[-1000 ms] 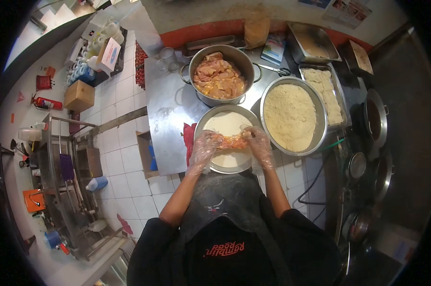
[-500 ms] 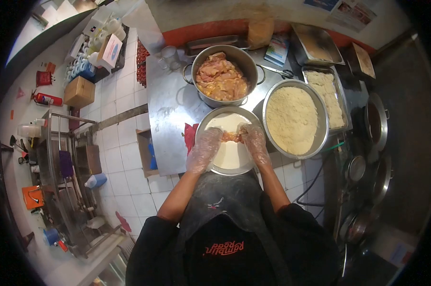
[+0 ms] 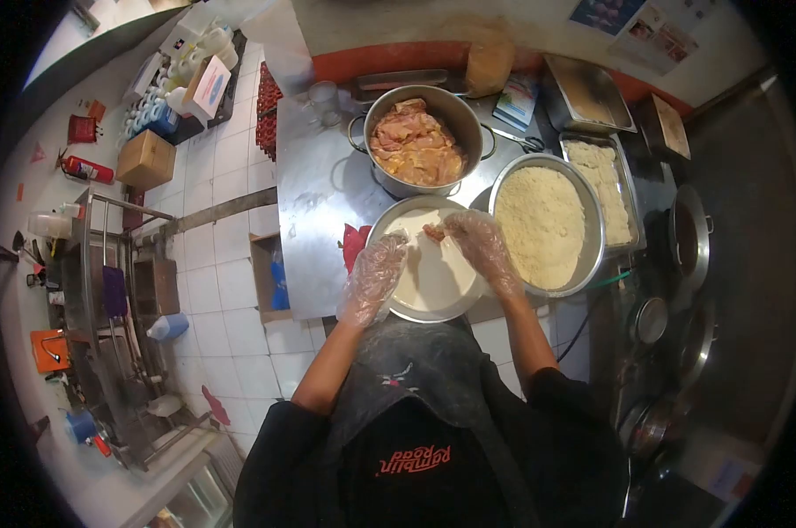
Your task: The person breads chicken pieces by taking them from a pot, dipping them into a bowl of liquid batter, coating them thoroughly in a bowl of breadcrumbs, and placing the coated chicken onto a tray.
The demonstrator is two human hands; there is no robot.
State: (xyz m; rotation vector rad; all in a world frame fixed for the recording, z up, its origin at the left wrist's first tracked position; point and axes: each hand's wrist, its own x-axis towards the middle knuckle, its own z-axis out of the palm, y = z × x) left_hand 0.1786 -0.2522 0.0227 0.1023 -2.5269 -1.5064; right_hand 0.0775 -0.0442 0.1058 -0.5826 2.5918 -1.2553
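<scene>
A round metal bowl (image 3: 470, 308) of creamy white liquid stands at the table's front edge. My right hand (image 3: 486, 251), in a clear plastic glove, pinches a small reddish piece of meat (image 3: 433, 233) over the liquid. Over the bowl's left side is my gloved left hand (image 3: 379, 273), its fingers drawn together; whether anything is between them is too small to tell. Behind the bowl stands a deep pot (image 3: 468, 114) of raw meat pieces (image 3: 416, 145). To the right is a wide basin of pale crumbs (image 3: 539, 227).
A tray of coated pieces (image 3: 599, 189) lies beyond the crumbs, with scissors (image 3: 528, 143) near it. Red cloth (image 3: 354, 246) lies left of the bowl. Empty-looking metal pan (image 3: 589, 95) stands at the back; a cardboard box (image 3: 266, 277) sits beyond the table's left edge.
The hands held the meat stretched between them over the bowl. Now they are farther apart, and the meat hangs at my right hand only, which has moved slightly up and right.
</scene>
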